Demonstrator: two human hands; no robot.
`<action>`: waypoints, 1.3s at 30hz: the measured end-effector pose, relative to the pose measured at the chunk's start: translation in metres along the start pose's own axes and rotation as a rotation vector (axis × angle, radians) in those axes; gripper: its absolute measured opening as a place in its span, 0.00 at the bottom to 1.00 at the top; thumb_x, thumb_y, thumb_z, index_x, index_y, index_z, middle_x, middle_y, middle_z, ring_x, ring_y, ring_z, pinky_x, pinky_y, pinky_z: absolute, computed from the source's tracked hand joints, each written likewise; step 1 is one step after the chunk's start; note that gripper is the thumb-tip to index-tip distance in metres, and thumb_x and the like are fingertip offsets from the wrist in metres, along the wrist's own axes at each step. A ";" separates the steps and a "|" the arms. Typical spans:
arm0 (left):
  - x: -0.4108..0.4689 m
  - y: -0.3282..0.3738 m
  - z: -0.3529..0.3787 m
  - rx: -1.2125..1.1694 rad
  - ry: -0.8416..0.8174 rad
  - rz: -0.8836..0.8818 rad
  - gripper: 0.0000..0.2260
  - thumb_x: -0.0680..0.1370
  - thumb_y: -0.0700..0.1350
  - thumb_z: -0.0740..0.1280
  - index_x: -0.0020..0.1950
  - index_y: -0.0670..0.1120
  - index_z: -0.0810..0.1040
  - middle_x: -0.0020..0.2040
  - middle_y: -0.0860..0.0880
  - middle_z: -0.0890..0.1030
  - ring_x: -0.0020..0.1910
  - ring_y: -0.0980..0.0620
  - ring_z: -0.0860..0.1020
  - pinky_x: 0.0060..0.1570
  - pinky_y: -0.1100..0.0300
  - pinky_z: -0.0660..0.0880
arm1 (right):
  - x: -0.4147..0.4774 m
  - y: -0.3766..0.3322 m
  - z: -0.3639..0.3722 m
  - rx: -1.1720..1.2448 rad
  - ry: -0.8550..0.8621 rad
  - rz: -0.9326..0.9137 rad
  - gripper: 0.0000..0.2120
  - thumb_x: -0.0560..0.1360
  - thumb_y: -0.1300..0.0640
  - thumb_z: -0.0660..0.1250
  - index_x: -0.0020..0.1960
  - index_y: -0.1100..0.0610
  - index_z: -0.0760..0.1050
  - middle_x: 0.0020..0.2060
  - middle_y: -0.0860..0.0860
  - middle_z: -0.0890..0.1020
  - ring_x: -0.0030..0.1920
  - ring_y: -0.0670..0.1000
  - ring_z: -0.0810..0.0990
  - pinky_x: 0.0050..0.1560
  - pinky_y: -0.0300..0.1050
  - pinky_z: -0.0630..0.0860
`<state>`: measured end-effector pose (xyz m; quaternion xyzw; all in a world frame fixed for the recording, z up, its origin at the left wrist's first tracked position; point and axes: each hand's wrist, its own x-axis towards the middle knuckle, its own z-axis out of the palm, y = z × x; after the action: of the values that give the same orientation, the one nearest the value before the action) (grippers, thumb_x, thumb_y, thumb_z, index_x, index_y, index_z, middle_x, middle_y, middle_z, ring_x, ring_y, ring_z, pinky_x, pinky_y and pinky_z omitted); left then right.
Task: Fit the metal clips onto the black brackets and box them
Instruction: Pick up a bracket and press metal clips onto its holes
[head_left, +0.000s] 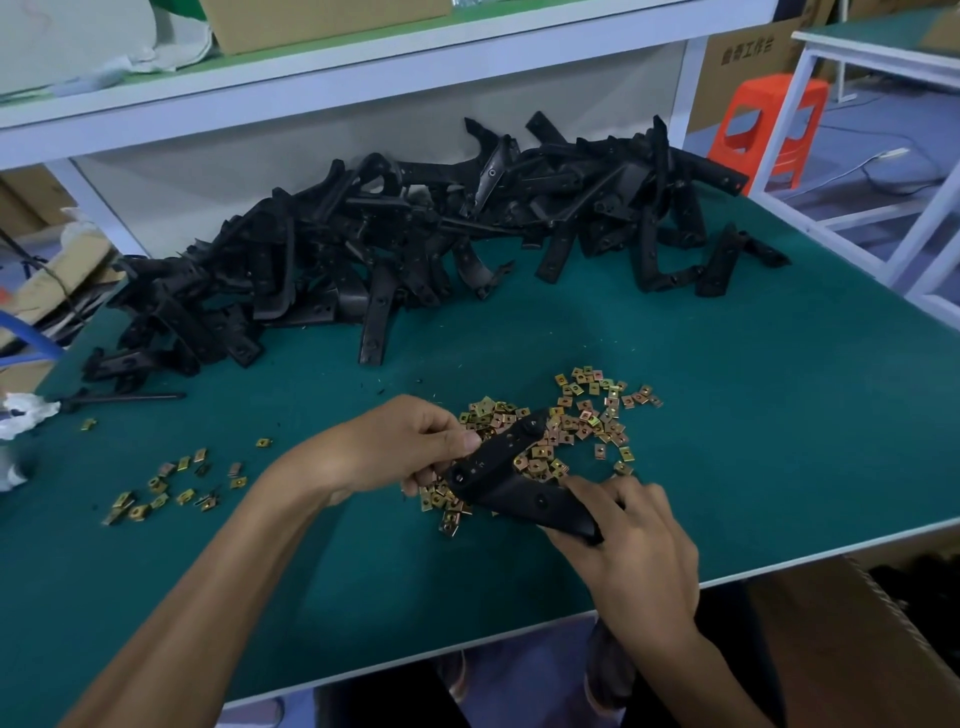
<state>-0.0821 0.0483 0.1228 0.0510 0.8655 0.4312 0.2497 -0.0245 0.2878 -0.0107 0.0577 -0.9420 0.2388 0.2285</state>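
Observation:
A black angled bracket (511, 473) hangs just over a heap of gold metal clips (576, 423) on the green table (753, 415). My left hand (410, 447) pinches its upper arm with thumb and fingers. My right hand (631, 540) grips its lower arm, index finger stretched toward the clips. Whether a clip sits on this bracket I cannot tell. A big pile of black brackets (415, 234) fills the back of the table. A smaller scatter of clips (171, 483) lies at the left.
A cardboard box (852, 634) stands below the table's front right edge. White shelving (311, 88) rises behind the pile. A crumpled white bag (21, 415) and a black rod (124, 399) lie at the left edge. An orange stool (769, 130) stands at the far right.

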 end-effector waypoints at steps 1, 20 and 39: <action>0.000 0.000 0.000 0.006 -0.007 0.010 0.13 0.82 0.52 0.67 0.41 0.47 0.79 0.32 0.54 0.75 0.31 0.59 0.74 0.34 0.64 0.75 | 0.000 -0.001 0.000 -0.001 0.001 0.004 0.24 0.62 0.45 0.84 0.55 0.45 0.84 0.41 0.46 0.78 0.44 0.52 0.74 0.32 0.41 0.67; -0.010 -0.006 0.056 0.538 0.521 0.042 0.20 0.74 0.62 0.70 0.62 0.53 0.79 0.51 0.53 0.74 0.55 0.52 0.70 0.51 0.57 0.67 | 0.002 -0.008 -0.006 -0.032 -0.026 0.063 0.20 0.61 0.44 0.84 0.50 0.45 0.85 0.37 0.46 0.78 0.41 0.54 0.79 0.32 0.39 0.65; 0.005 -0.036 0.026 0.261 0.604 0.093 0.18 0.80 0.62 0.62 0.47 0.51 0.84 0.44 0.52 0.80 0.46 0.58 0.77 0.47 0.63 0.73 | 0.001 -0.007 -0.006 -0.003 -0.036 0.085 0.18 0.61 0.44 0.84 0.47 0.47 0.84 0.38 0.47 0.77 0.41 0.55 0.78 0.29 0.43 0.66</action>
<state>-0.0694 0.0463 0.0802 -0.0082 0.9451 0.3232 -0.0469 -0.0215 0.2840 -0.0025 0.0217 -0.9479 0.2460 0.2013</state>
